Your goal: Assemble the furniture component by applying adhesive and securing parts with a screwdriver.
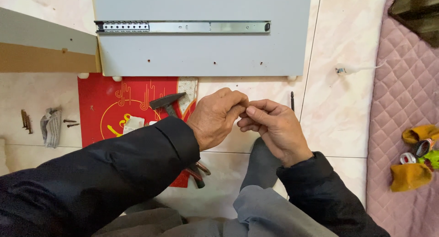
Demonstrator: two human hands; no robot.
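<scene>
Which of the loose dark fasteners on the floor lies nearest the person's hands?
The single dark pin just past the right hand; the screws lie far off, left of the red sheet.

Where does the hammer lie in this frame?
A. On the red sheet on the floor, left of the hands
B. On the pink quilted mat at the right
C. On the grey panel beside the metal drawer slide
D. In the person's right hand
A: the hammer rests on the red sheet, its handle running under the left hand; the right hand meets the left fingertip to fingertip.
</scene>
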